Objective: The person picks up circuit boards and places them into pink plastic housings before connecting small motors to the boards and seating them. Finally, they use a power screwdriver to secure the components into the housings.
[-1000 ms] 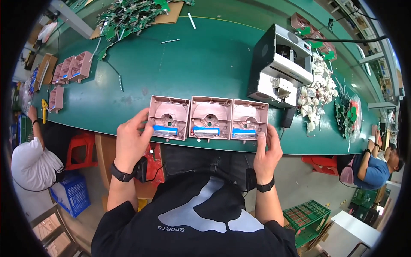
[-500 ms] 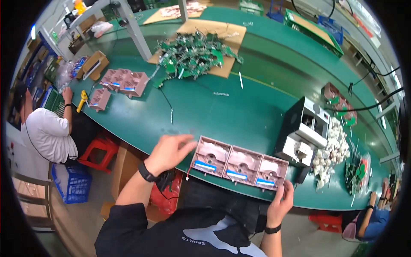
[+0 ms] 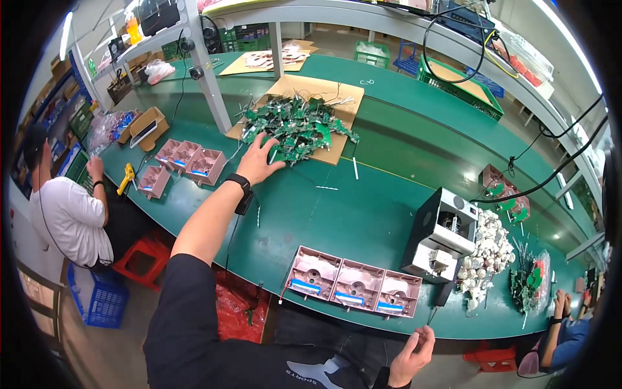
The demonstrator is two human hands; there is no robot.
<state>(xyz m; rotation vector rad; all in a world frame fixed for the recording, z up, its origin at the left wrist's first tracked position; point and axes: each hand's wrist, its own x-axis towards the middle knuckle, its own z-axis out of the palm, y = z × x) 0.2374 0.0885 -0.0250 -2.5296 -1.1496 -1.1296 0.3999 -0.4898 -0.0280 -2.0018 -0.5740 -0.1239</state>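
My left hand (image 3: 257,163) reaches over the near left edge of a heap of green circuit boards (image 3: 301,126), fingers spread. Whether its fingertips touch the boards I cannot tell. My right hand (image 3: 413,356) is just off the table's front edge with fingers curled together; what they hold, if anything, is hidden. Just beyond its fingertips a thin dark strand (image 3: 433,316) hangs by a black block (image 3: 446,292). Left of that, three joined pinkish plastic housings (image 3: 337,280) lie open side up near the edge, each with a blue cylindrical cell.
A black and white machine (image 3: 442,236) stands right of the housings, beside a pile of white parts (image 3: 486,256). More pinkish housings (image 3: 206,166) and a yellow tool (image 3: 126,178) lie at the left. Co-workers sit at both sides. A grey frame post (image 3: 210,84) rises behind.
My left hand has moved away from the housings, forward to the circuit board heap. My right hand has let go of the housings' right corner and drawn back. The view has tilted up.
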